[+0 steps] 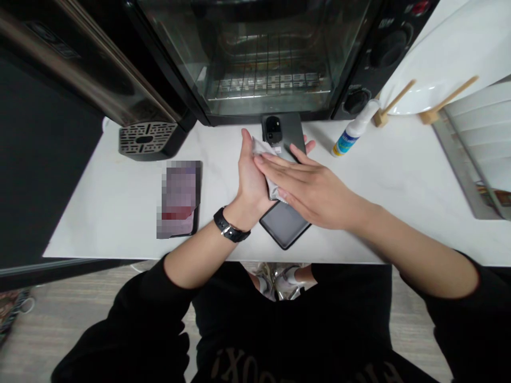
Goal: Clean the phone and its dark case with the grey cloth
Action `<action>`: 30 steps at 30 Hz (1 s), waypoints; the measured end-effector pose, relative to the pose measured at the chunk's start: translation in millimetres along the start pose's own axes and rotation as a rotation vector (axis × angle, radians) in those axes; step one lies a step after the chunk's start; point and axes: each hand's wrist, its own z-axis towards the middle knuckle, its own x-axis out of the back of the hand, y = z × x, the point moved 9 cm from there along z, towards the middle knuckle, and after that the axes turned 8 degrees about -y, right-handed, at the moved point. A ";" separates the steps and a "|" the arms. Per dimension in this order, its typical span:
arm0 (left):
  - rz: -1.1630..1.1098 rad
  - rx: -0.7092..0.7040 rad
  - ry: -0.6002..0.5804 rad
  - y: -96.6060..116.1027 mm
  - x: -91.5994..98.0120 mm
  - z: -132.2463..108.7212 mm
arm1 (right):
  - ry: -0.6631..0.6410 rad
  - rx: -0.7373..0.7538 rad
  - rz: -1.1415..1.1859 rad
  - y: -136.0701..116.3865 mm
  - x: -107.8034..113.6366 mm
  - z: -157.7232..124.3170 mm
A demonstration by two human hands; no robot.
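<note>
A dark grey phone (290, 127), camera side up, lies in my left hand (252, 178), with the thumb along one edge and fingertips showing past the other. My right hand (307, 186) presses a crumpled white wipe (275, 192) against the back of the phone, its fingers laid over the wipe. Part of the phone's back is hidden under this hand. Just below, a dark phone case (284, 226) rests on the counter, partly covered by my hands. A black watch (231, 225) is on my left wrist.
Left on the white counter (223, 143) lies another phone (179, 199), blurred out. A spray bottle (355, 130) stands to the right. Behind are a toaster oven (271, 114) and a drip tray (147, 139). At right are a wooden plate stand (429, 116) and a white plate (443, 64).
</note>
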 end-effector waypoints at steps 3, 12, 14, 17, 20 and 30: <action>-0.058 -0.033 0.013 5.7 -1.3 -0.8 | 0.026 -0.037 0.010 2.8 7.0 -2.6; -0.022 0.061 0.022 -11.2 -20.0 -11.2 | 0.220 -0.462 -0.154 62.8 41.7 -21.0; -0.033 0.074 0.013 -14.3 -22.3 -11.5 | 0.175 -0.396 -0.137 55.3 33.7 -16.5; -0.039 0.087 -0.050 -11.3 -25.1 -8.7 | 0.046 -0.205 -0.080 25.0 12.3 -6.2; -0.077 0.015 0.013 3.6 -13.3 -6.2 | -0.015 -0.057 -0.069 -4.4 -0.1 -1.5; -0.011 0.062 -0.060 3.3 -24.6 -9.7 | 0.168 -0.438 -0.146 46.6 39.2 -18.9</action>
